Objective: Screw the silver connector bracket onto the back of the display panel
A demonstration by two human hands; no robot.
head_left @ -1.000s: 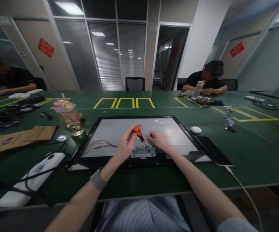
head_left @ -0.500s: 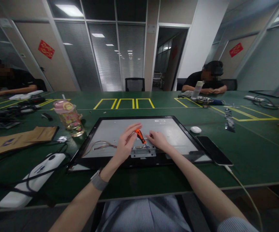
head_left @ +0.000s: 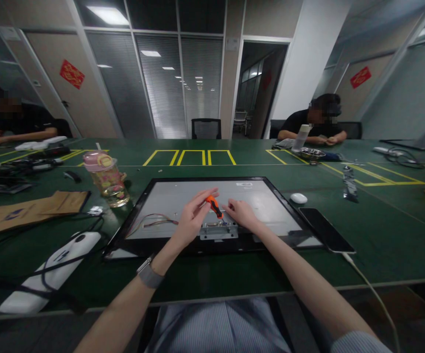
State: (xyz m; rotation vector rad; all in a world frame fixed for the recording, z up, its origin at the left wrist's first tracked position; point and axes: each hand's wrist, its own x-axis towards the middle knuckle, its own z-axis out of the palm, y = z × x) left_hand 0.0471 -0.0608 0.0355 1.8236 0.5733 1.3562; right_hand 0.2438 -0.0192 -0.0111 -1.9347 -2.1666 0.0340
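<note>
A black-framed display panel (head_left: 271, 193) lies face down on the green table, its grey metal back up. A small metal connector bracket (head_left: 218, 230) sits near the panel's front edge, and coloured wires (head_left: 153, 219) run across the left of the back. My left hand (head_left: 190, 221) is closed round an orange-handled screwdriver (head_left: 213, 206), whose tip points down at the bracket. My right hand (head_left: 241, 214) rests on the panel just right of the bracket, fingers bent and pinched toward the screwdriver's tip. What those fingers hold is too small to see.
A black phone (head_left: 325, 229) with a white cable lies right of the panel, a white mouse (head_left: 298, 198) behind it. A pink-lidded bottle (head_left: 105, 178), brown paper (head_left: 28, 210) and a white device with black cords (head_left: 46, 274) lie left. Two other people sit at the far table edges.
The screwdriver handle has dipped slightly and my left fingers have shifted on it. Otherwise both hands stay over the bracket.
</note>
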